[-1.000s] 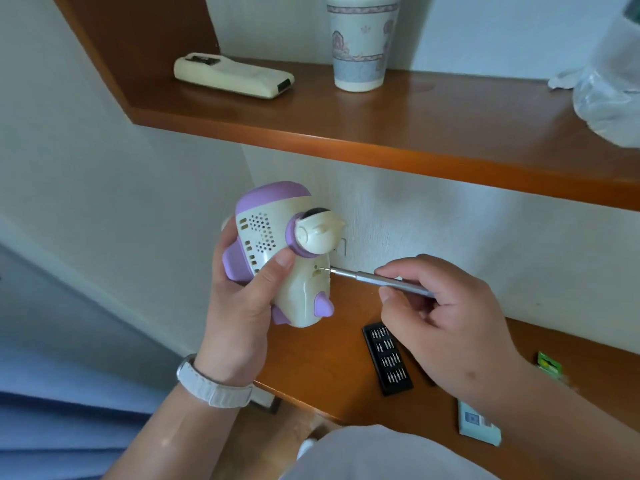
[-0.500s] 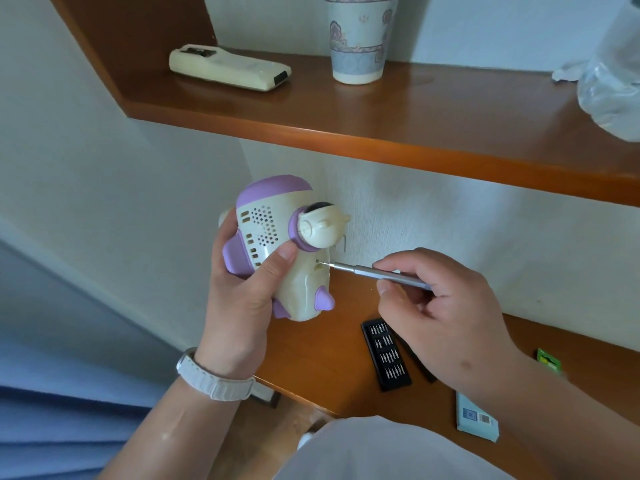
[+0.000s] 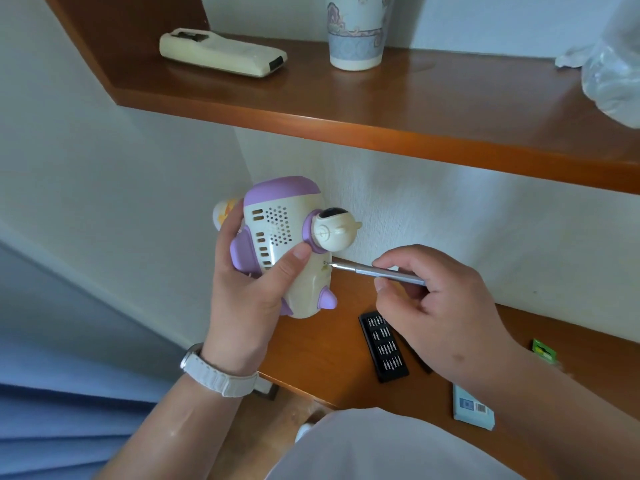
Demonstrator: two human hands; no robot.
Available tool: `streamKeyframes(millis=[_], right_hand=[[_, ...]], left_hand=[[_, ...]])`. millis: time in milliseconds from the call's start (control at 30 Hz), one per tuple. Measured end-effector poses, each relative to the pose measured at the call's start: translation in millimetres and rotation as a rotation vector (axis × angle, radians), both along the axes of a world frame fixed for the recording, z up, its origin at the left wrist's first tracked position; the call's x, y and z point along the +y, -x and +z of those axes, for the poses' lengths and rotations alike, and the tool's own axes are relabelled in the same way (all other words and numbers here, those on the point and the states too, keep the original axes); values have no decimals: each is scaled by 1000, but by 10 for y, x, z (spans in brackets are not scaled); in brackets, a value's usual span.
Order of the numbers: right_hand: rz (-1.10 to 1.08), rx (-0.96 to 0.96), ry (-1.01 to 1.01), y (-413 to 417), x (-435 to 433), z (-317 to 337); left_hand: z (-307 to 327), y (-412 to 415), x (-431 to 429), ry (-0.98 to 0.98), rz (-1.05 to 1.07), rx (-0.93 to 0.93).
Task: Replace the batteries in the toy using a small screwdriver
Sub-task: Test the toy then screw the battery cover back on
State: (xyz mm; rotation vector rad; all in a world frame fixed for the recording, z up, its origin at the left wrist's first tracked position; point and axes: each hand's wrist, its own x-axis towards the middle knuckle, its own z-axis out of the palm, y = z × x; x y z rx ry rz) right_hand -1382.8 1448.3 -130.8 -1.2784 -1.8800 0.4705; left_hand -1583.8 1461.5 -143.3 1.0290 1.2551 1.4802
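Cloth (image 3: 381, 452), white and smooth, lowest in the frame at centre. Just above, left hand (image 3: 249, 299), white ribbed watch strap (image 3: 221, 375) at the wrist, wrapped round the toy (image 3: 294, 244): fingers (image 3: 227, 226) curled behind it, thumb pressed on the cream front beside the grille. Toy held in the air at centre frame, above the left end of the tabletop (image 3: 322, 351). Right hand (image 3: 443, 306) to its right, pinching a slim screwdriver (image 3: 377, 270) of brushed silver metal, slanted up-left, tip touching the toy's side just under the round head.

Against half a second earlier: same grips, tip at the same spot, toy hardly shifted, a yellow-and-cream part behind the left fingers showing more plainly.

Toy of rounded glossy plastic: cream body, lilac cap, stubby lilac feet, panel of round holes and slots, ball-shaped cream head on a lilac collar.

Beyond the hands, on glossy orange-brown wood: black oblong bit case (image 3: 382, 346) with rows of small metal bits; flat pale blue box (image 3: 472, 410) at lower right; small green packet (image 3: 544, 351) near the right edge. Farther back, white textured wall (image 3: 450, 209). Across the upper frame, shelf (image 3: 381, 109) of the same wood, bearing a cream oblong remote (image 3: 221, 53) at upper left, a patterned cup (image 3: 355, 36) at top centre, a crinkled clear plastic bag (image 3: 613, 71) at upper right.
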Motion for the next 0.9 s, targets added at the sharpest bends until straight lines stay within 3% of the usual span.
streamKeyframes(millis=[467, 900], right_hand=[[27, -33, 201, -94, 17, 78], [10, -73, 220, -195, 107, 72]], left_hand=[[6, -111, 32, 39, -6, 58], [-1, -210, 128, 38, -32, 70]])
